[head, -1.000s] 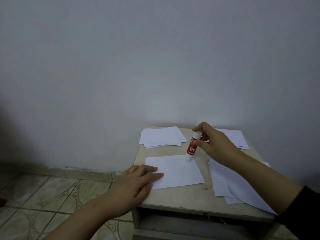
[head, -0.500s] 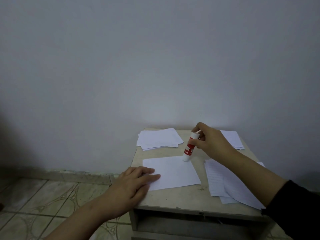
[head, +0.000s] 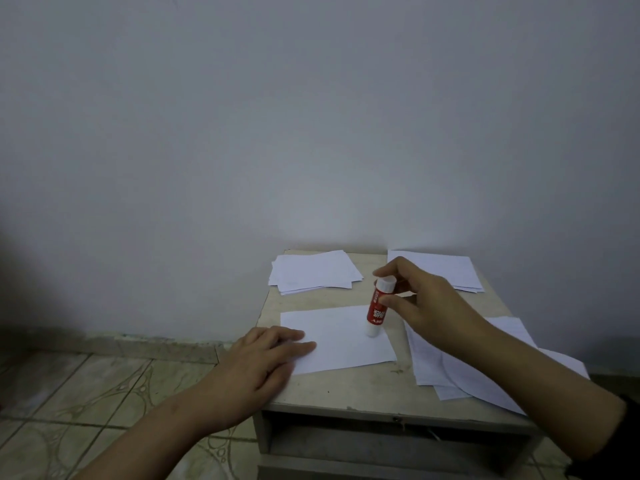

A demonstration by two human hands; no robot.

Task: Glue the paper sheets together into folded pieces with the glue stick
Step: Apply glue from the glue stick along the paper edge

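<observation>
Right hand (head: 426,303) pinches the glue stick (head: 378,306) near its upper end, thumb on the near side, forefinger curled over the far side, the other fingers tucked behind. Stick stands almost upright, tip down on the single sheet (head: 343,337), below the pinching fingertips and close to the sheet's right edge.

Left hand (head: 266,355) lies flat, fingers straight and close together, tips pressing the sheet's near-left corner. Sheet lies flat on the small table (head: 381,389).

Step in hand, as I judge it: spreading glue on the sheet before folding. To do it well:
- keep the flat fingers bearing down so the paper does not drag with the stick;
- stroke away from the holding fingers, not toward them, to avoid buckling;
- light, even pressure; a thin sheet tears or wrinkles under a hard push;
- run the glue right to the edges so the fold seals.

Containers: none on the tabletop. An open shelf slot (head: 398,441) shows under the table's front edge; too dark to tell what it holds.

Loose piles only: one stack (head: 311,271) beyond the left fingertips, another stack (head: 446,271) behind the right hand, spread sheets (head: 429,358) under the right forearm.
</observation>
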